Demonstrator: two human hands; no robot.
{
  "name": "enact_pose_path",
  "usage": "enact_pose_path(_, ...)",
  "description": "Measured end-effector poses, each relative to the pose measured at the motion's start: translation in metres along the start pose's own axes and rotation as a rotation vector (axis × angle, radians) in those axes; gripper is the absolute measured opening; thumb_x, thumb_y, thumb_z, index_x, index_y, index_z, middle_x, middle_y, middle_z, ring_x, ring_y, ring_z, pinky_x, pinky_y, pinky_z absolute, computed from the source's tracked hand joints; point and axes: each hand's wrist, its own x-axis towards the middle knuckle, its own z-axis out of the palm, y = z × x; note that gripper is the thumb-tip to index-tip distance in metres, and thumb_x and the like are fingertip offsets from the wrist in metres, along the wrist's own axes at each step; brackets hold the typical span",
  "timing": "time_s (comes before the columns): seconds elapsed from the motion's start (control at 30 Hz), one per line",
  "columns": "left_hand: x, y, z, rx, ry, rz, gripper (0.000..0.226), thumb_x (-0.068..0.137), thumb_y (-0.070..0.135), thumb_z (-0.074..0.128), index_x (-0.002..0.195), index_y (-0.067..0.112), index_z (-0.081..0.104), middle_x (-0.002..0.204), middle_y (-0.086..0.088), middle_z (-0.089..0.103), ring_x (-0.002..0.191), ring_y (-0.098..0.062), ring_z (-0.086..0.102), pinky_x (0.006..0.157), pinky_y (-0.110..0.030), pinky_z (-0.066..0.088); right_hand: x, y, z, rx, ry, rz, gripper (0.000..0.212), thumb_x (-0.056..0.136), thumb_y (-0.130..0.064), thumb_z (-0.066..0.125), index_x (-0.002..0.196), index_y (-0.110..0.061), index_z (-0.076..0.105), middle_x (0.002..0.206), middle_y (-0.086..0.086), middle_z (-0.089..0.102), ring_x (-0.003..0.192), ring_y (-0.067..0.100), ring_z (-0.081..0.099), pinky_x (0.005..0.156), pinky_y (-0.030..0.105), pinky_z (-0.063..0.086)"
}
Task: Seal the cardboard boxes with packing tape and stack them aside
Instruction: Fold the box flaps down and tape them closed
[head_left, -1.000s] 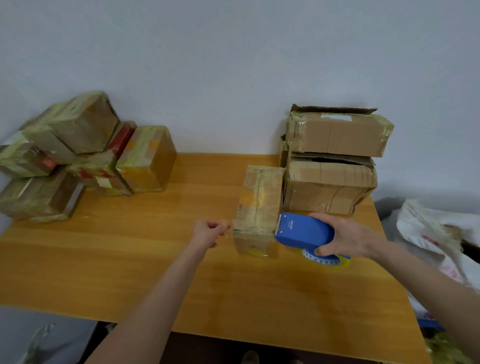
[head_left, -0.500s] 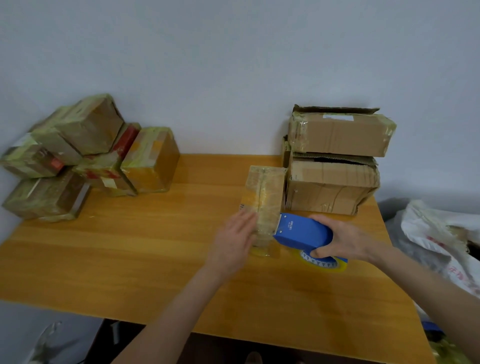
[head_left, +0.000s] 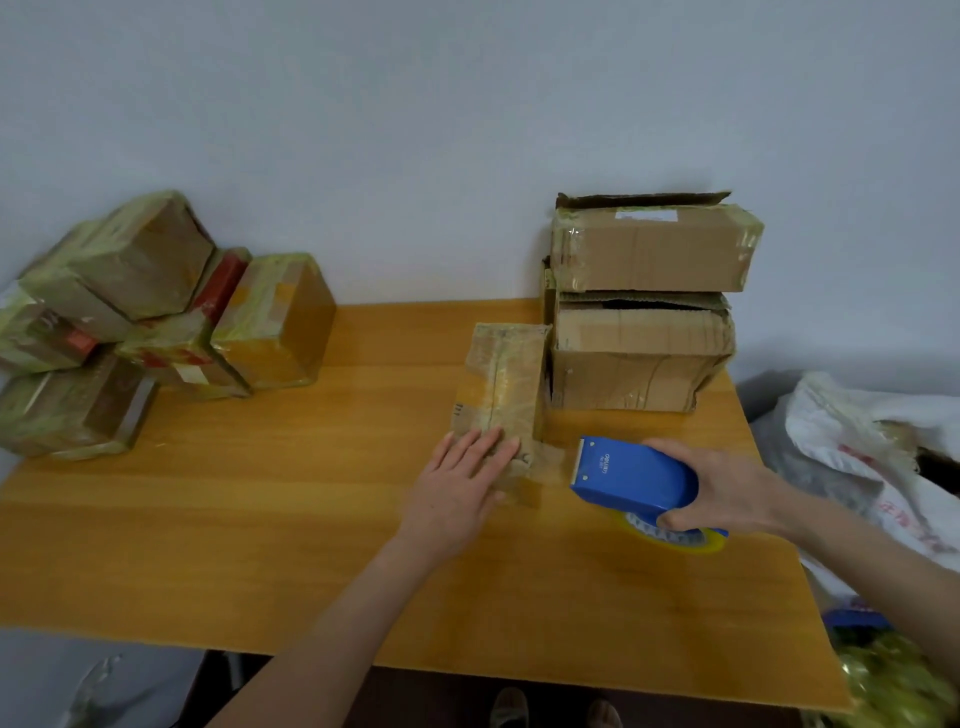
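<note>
Left hand: the left hand (head_left: 457, 491) lies flat with fingers straight and close together, pressing down on the near end of the small box (head_left: 506, 387).
Right hand: the right hand (head_left: 727, 488) is wrapped round the blue tape dispenser (head_left: 631, 470), which sits right of the small box and clear of it.
Tape: a yellowish tape roll (head_left: 675, 538) shows under the dispenser. A clear strip (head_left: 551, 457) juts from the box's near right corner toward the toothed edge — whether it reaches that edge cannot be told.
Small box: it lies lengthwise on the table (head_left: 260, 519), glossy with tape, just beside the lower box (head_left: 639, 364).
Stack: the upper box (head_left: 654, 249) sits on the lower box at the table's far right, both with ragged top flaps.
Pile: a taped pile (head_left: 156, 322) of boxes sits at the far left — well apart from the hands.
Beyond: a white sack (head_left: 872, 441) lies off the table's right edge.
</note>
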Motion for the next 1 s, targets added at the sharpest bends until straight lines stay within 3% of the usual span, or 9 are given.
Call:
enact_pose_path(0.2, 0.001, 0.0, 0.001, 0.027, 0.04, 0.039, 0.068, 0.087, 0.042, 0.048, 0.149, 0.029, 0.022, 0.15, -0.001, 0.04, 0.136, -0.023, 0.042, 0.111, -0.047, 0.022, 0.032, -0.038, 0.008, -0.242, -0.068, -0.001, 0.076, 0.077, -0.049, 0.065, 0.141, -0.041, 0.027, 0.1, -0.01, 0.057, 0.087, 0.015, 0.054, 0.07, 0.033, 0.051)
enact_pose_path(0.33, 0.001, 0.001, -0.002, 0.001, 0.019, 0.047, 0.066, 0.091, 0.045, 0.036, 0.151, 0.03, 0.012, 0.155, -0.002, 0.029, 0.142, -0.023, 0.029, 0.116, -0.045, 0.014, 0.047, -0.049, -0.004, -0.28, -0.118, 0.027, 0.076, 0.074, -0.051, 0.066, 0.14, -0.044, 0.029, 0.097, -0.013, 0.051, 0.09, 0.016, 0.052, 0.07, 0.033, 0.05)
enact_pose_path(0.4, 0.002, 0.0, -0.001, -0.011, 0.004, 0.031, 0.063, 0.093, 0.046, 0.029, 0.15, 0.033, 0.005, 0.158, 0.0, 0.019, 0.146, -0.021, 0.018, 0.119, -0.043, 0.007, 0.053, -0.051, -0.01, -0.261, -0.155, 0.036, 0.073, 0.071, -0.05, 0.067, 0.136, -0.043, 0.034, 0.103, -0.011, 0.053, 0.094, 0.017, 0.053, 0.075, 0.036, 0.051)
enact_pose_path(0.5, 0.002, 0.0, 0.0, -0.016, 0.015, 0.045, 0.063, 0.093, 0.045, 0.038, 0.151, 0.031, 0.015, 0.155, -0.003, 0.029, 0.143, -0.024, 0.03, 0.117, -0.044, 0.014, 0.059, -0.053, -0.014, -0.173, -0.194, 0.077, 0.077, 0.058, -0.059, 0.064, 0.13, -0.042, 0.044, 0.108, -0.011, 0.057, 0.095, 0.017, 0.056, 0.079, 0.038, 0.052)
enact_pose_path(0.57, 0.001, 0.001, -0.001, -0.019, 0.014, 0.048, 0.066, 0.095, 0.041, 0.048, 0.151, 0.031, 0.016, 0.157, -0.003, 0.026, 0.144, -0.024, 0.026, 0.117, -0.043, 0.01, 0.057, -0.05, -0.013, -0.178, -0.168, 0.116, 0.071, 0.053, -0.062, 0.06, 0.12, -0.041, 0.05, 0.1, -0.012, 0.061, 0.088, 0.015, 0.058, 0.075, 0.036, 0.052)
enact_pose_path(0.67, -0.001, 0.003, -0.004, -0.01, 0.004, 0.021, 0.063, 0.098, 0.042, 0.043, 0.152, 0.032, 0.012, 0.159, 0.0, 0.017, 0.147, -0.021, 0.016, 0.118, -0.038, 0.001, 0.052, -0.04, -0.013, -0.169, -0.097, 0.186, 0.061, 0.055, -0.059, 0.062, 0.111, -0.038, 0.051, 0.092, -0.011, 0.062, 0.082, 0.014, 0.059, 0.072, 0.036, 0.052)
enact_pose_path(0.83, -0.004, 0.01, -0.005, -0.002, -0.032, -0.052, 0.06, 0.093, 0.051, 0.027, 0.148, 0.028, 0.03, 0.15, -0.002, 0.04, 0.135, -0.022, 0.043, 0.113, -0.042, 0.021, 0.048, -0.03, 0.008, 0.459, 0.076, 0.31, 0.056, 0.058, -0.048, 0.076, 0.107, -0.025, 0.061, 0.1, -0.001, 0.066, 0.087, 0.017, 0.063, 0.072, 0.032, 0.051)
enact_pose_path(0.9, -0.006, 0.015, -0.003, -0.022, -0.026, -0.075, 0.061, 0.093, 0.053, 0.022, 0.15, 0.029, 0.025, 0.153, -0.003, 0.035, 0.139, -0.022, 0.038, 0.114, -0.042, 0.016, 0.049, -0.024, 0.028, 0.719, 0.143, 0.402, 0.044, 0.074, -0.035, 0.079, 0.11, -0.018, 0.06, 0.1, 0.004, 0.066, 0.089, 0.023, 0.064, 0.072, 0.036, 0.053)
enact_pose_path(1.0, -0.006, 0.016, -0.006, -0.061, -0.005, -0.06, 0.064, 0.092, 0.058, 0.01, 0.15, 0.034, 0.0, 0.16, -0.003, 0.011, 0.148, -0.02, 0.013, 0.116, -0.035, -0.003, 0.048, -0.013, 0.057, 1.043, 0.16, 0.532, 0.044, 0.08, -0.031, 0.076, 0.118, -0.015, 0.061, 0.102, 0.013, 0.069, 0.096, 0.037, 0.066, 0.087, 0.051, 0.054)
